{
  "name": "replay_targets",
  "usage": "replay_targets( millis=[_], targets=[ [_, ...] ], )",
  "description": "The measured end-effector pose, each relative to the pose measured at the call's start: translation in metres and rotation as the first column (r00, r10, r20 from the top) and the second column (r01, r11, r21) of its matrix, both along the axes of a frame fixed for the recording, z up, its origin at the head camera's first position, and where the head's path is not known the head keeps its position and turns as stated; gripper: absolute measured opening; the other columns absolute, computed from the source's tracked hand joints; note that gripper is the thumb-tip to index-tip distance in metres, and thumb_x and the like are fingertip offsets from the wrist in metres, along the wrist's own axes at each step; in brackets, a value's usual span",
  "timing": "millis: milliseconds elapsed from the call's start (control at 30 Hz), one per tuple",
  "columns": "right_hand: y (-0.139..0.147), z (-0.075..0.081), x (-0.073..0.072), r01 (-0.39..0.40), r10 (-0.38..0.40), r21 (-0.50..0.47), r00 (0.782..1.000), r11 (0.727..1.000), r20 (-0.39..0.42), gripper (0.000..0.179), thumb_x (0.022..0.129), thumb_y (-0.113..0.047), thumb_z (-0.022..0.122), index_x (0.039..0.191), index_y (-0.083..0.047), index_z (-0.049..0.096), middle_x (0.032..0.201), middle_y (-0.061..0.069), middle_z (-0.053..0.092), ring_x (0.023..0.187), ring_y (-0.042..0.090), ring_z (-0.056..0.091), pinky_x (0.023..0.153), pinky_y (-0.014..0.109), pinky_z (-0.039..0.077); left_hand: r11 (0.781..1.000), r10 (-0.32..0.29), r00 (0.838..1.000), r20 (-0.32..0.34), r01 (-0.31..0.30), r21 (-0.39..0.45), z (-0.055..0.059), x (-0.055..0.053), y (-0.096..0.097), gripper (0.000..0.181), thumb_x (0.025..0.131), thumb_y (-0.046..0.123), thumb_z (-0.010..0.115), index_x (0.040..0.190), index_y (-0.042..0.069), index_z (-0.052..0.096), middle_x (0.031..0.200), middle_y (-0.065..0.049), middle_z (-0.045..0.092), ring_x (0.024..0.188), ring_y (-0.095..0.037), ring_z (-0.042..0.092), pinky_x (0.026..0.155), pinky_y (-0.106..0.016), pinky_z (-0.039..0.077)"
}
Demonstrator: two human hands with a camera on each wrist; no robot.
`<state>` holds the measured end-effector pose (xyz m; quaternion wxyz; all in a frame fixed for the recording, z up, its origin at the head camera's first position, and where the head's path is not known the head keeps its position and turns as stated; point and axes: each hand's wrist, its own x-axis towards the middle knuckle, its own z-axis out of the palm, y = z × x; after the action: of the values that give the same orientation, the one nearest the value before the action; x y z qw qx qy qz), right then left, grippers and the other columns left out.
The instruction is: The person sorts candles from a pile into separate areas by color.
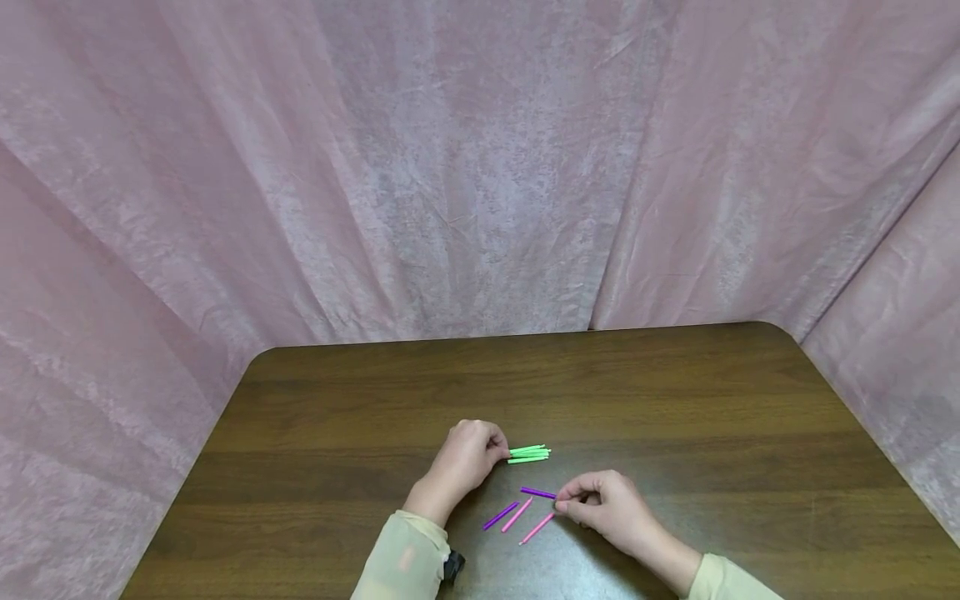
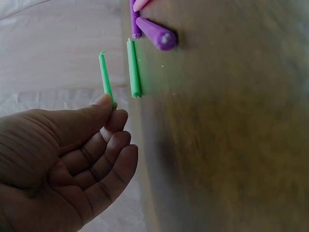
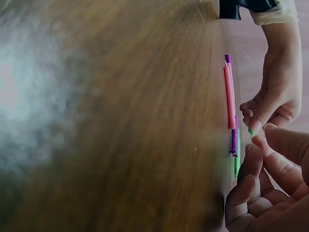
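My left hand [image 1: 467, 457] is over the table, left of a group of several green birthday candles [image 1: 531, 458]. Its thumb and forefinger pinch one green candle [image 2: 105, 75] by its lower end, wick end up in the left wrist view, beside another green candle [image 2: 134, 70]. Closer to me, my right hand [image 1: 609, 507] has thumb and forefinger close together, with nothing seen between them. Its fingertips overlap the right end of a purple candle [image 1: 537, 492] and are near a pink candle [image 1: 537, 529]. Another pink candle [image 1: 517, 515] and another purple candle [image 1: 501, 516] lie left of these.
A brown wooden table [image 1: 337, 425] carries the candles. Pink curtains [image 1: 480, 167] hang behind its far edge and along both sides. A black band [image 1: 453, 567] sits at my left wrist, by the pale sleeve [image 1: 405, 558].
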<state>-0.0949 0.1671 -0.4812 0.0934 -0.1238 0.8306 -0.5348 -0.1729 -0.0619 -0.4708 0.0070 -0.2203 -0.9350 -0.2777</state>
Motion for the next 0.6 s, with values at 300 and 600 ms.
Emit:
replay_targets(
  millis=[300,600],
  targets=[
    [0.001,0.0,0.002,-0.011,0.011,-0.006,1.0,1.0,0.007,0.011,0.083,-0.017,0.076,0.087,-0.006,0.074,0.072,-0.001,0.067,0.052,-0.001,0.049,0.047,0.019,0.042,1.0,0.007,1.0,0.02,-0.007,-0.011,-0.001,-0.006,0.002,0.015,0.082,0.011,0.077,0.069,0.016,0.069,0.066,0.011,0.061,0.064,-0.005,0.052,0.061,-0.024,0.044],
    [0.0,0.0,0.004,-0.024,0.024,-0.019,1.0,1.0,0.013,0.011,0.083,-0.017,0.076,0.087,-0.006,0.074,0.074,0.0,0.068,0.054,-0.001,0.05,0.048,0.019,0.043,1.0,-0.002,0.999,0.04,0.003,-0.024,-0.001,-0.012,0.005,0.017,0.083,0.011,0.077,0.069,0.015,0.068,0.067,0.009,0.061,0.065,-0.006,0.053,0.062,-0.024,0.045]
  ],
)
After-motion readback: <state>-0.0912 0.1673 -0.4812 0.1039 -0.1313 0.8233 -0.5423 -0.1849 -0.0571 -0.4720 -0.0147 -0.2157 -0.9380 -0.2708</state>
